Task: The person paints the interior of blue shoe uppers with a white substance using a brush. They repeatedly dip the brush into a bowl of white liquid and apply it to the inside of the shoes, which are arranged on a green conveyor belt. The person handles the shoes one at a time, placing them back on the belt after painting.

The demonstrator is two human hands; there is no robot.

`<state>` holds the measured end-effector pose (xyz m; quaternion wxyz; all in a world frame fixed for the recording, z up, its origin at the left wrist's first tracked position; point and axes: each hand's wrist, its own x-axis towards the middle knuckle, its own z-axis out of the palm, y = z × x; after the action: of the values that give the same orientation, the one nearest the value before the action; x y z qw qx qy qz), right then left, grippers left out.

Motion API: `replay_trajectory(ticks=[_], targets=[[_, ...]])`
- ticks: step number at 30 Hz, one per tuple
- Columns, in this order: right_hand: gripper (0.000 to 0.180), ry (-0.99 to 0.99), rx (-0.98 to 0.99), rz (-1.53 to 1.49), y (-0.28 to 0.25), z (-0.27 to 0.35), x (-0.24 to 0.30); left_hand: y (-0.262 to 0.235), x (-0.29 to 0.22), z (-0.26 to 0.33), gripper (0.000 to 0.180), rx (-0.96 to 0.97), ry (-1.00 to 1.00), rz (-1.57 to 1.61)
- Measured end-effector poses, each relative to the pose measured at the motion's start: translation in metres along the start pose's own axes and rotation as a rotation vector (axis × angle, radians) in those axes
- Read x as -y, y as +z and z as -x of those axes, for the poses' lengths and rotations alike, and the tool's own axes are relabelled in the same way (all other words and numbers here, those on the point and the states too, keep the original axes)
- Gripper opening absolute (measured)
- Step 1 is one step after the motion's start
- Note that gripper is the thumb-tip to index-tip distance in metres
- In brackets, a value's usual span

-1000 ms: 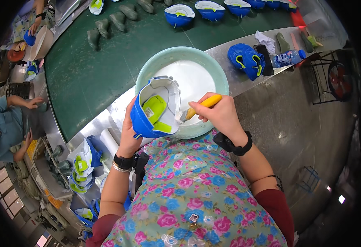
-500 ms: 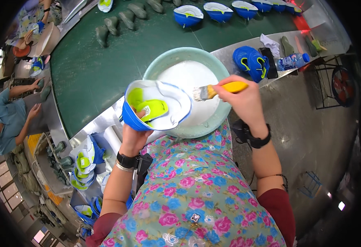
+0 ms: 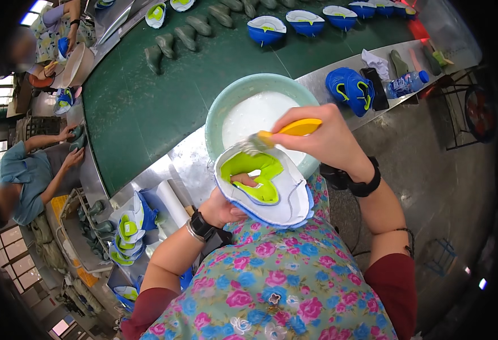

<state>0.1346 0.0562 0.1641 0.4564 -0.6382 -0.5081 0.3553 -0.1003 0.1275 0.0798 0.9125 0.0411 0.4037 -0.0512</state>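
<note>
My left hand [image 3: 226,205] grips a shoe upper [image 3: 292,195], blue outside with a white inner side and a lime-green collar lining. Its thumb shows through the opening, and the upper is tilted with the inside facing up. My right hand [image 3: 317,139] holds a paintbrush [image 3: 296,127] by its yellow handle. The whitish bristles touch the far edge of the upper, beside the green lining. Behind the upper stands a pale green basin [image 3: 218,107] with white liquid in it, partly covered by my right hand and the upper.
Shoe lasts [image 3: 185,37] and blue uppers [image 3: 266,30] line the green conveyor belt [image 3: 130,113]. At right on the metal ledge lie a blue shoe upper [image 3: 348,88], a phone [image 3: 375,88] and a bottle [image 3: 405,84]. Stacked uppers [image 3: 129,232] sit at left. Co-workers sit across the belt.
The upper has come nearer to me and to the right, turned with its inside up. The brush has moved left from over the basin onto the upper's edge. Lasts on the belt have shifted right.
</note>
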Motion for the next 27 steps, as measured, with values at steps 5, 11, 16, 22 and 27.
replay_trajectory(ticks=[5, 11, 16, 22, 27], targets=[[0.017, 0.351, -0.174, 0.058, -0.021, 0.042, -0.01, -0.005, -0.024, -0.001, 0.032, -0.098, -0.05, 0.016], [0.014, 0.476, -0.545, -0.28, -0.062, 0.054, -0.017, -0.019, -0.167, 0.001, 0.029, 0.095, 0.557, -0.591], [0.014, 0.501, -0.582, -0.325, -0.062, 0.026, -0.058, -0.043, -0.28, -0.122, 0.04, -0.101, 0.914, -0.63], [0.012, 0.597, -0.624, -0.345, -0.055, 0.007, -0.074, -0.022, -0.305, -0.258, 0.073, -0.06, 0.62, -0.426], [0.013, 0.551, -0.664, -0.279, -0.067, 0.003, -0.076, -0.056, -0.297, -0.194, 0.07, -0.133, 0.467, -0.744]])
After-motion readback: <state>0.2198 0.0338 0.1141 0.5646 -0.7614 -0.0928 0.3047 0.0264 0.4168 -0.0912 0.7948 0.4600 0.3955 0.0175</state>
